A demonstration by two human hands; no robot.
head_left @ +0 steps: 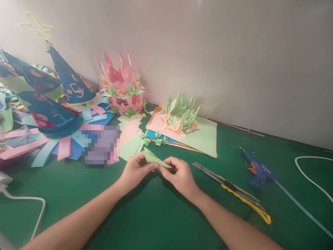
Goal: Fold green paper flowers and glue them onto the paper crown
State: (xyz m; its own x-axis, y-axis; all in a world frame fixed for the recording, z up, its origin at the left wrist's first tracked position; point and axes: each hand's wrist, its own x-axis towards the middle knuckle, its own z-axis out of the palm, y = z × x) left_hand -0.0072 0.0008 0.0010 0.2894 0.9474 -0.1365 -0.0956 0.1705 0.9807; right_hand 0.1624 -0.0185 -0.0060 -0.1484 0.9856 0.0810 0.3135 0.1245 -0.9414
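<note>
A folded piece of light green paper is held between both hands above the green table. My left hand pinches its left part between thumb and fingers. My right hand grips the pointed right end, with the fingers curled in. Just beyond the hands lie several small green paper rosettes. A paper crown with green leaves and peach flowers rests on a stack of coloured paper. To the right of my right hand is a yellow utility knife with its blade out.
A blue glue gun lies at the right with its cable. Pink paper crowns stand by the wall. Decorated blue cone hats and paper strips crowd the left. A white cord runs at the lower left.
</note>
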